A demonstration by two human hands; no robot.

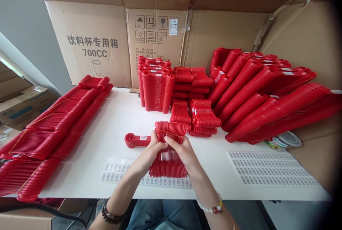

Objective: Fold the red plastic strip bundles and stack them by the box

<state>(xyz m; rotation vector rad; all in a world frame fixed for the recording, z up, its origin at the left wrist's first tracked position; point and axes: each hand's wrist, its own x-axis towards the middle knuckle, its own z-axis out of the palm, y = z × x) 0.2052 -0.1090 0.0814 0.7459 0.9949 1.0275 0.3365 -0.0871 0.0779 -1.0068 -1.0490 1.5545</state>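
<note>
Between both hands is a stack of red plastic pieces (pixel 171 167) with a thin band around its upper part. My left hand (pixel 157 142) is closed on the stack's left side, and my right hand (pixel 180 146) grips its right side. The two thumbs lie close together on the front face; the other fingers are mostly hidden behind. Left of the hands, a single red plastic piece (pixel 137 140) with a round end and a white label lies on the table. Under the forearms and the stack is a sheet of small labels (pixel 116 173).
Long rows of banded red stacks (pixel 61 123) lie at the left. More stacks stand at the back (pixel 157 91) and lean in a pile at the right (pixel 245 80). A second label sheet (pixel 272 167) and a round container (pixel 287 139) sit at right. Cardboard (pixel 98 23) walls the white table (pixel 88 165).
</note>
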